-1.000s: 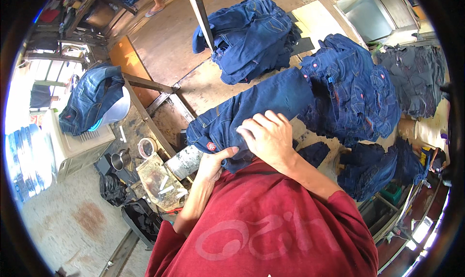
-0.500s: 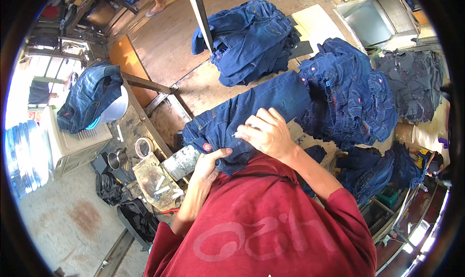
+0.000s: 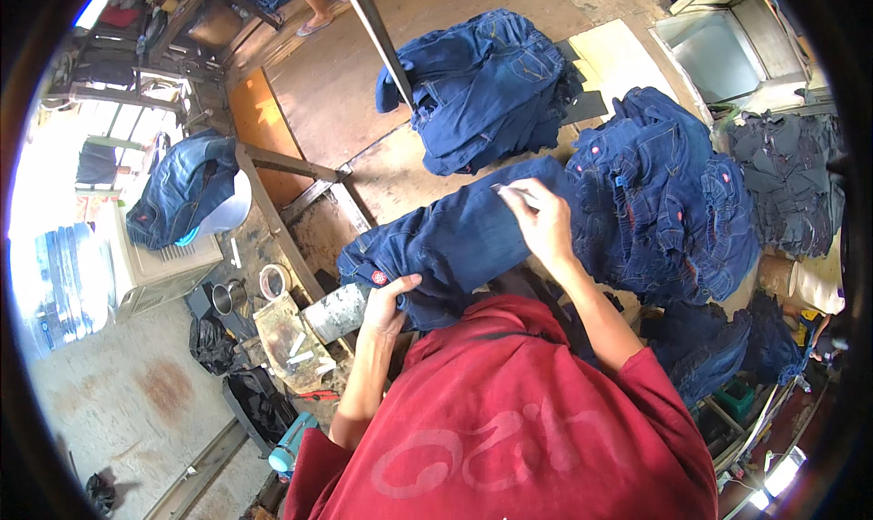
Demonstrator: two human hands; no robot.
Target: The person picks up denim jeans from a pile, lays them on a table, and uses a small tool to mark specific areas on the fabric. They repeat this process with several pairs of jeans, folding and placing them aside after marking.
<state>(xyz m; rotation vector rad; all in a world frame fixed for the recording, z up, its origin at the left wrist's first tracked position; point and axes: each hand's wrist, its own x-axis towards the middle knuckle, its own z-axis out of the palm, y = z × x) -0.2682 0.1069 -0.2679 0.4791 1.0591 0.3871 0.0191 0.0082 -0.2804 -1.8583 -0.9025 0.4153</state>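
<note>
As the left hand [image 3: 386,307] pinches the blue jeans [image 3: 455,244] spread before the red shirt [image 3: 509,411], and the right hand [image 3: 546,226] pinches a small pale piece [image 3: 498,189], a slack left grip could let them skew.

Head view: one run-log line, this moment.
left hand: grips jeans near red patch | right hand: pinches small pale item over jeans
</note>
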